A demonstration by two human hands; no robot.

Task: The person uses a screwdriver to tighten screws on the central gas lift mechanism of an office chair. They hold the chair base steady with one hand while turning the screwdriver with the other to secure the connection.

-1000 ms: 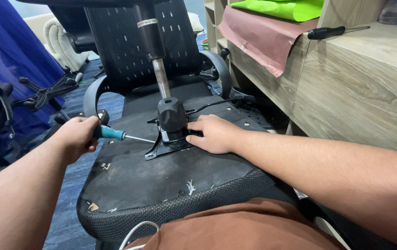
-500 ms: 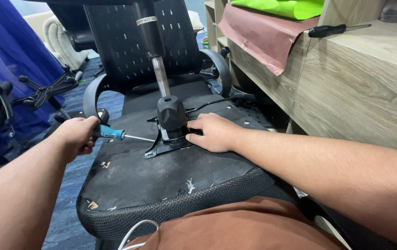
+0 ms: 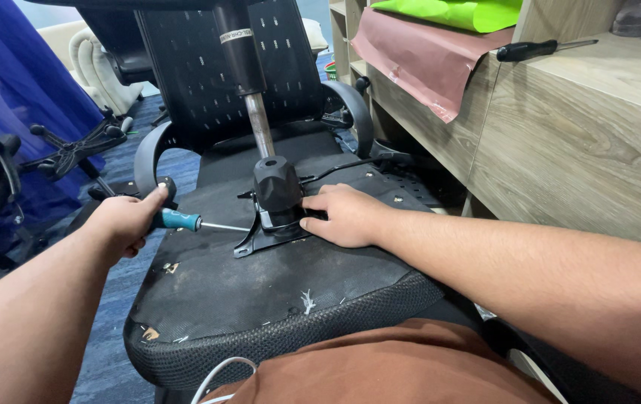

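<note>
Head view
Left hand [image 3: 122, 223]: closed around a teal-handled screwdriver [image 3: 185, 221], near the left edge of the upturned seat underside [image 3: 260, 288]; the shaft runs toward the centre.
Screwdriver tip: at the left side of the black metal mechanism plate [image 3: 260, 238]; exact contact cannot be told.
Right hand [image 3: 343, 215]: flat, fingers loosely spread, resting on the plate's right side, touching the black housing [image 3: 277, 187]; it grips nothing.
Gas cylinder [image 3: 260, 127]: rises upright from the housing, at the seat's centre.
Wooden shelf [image 3: 582, 135]: right of the chair; a black-handled screwdriver [image 3: 533, 49] lies on its top edge.
</note>
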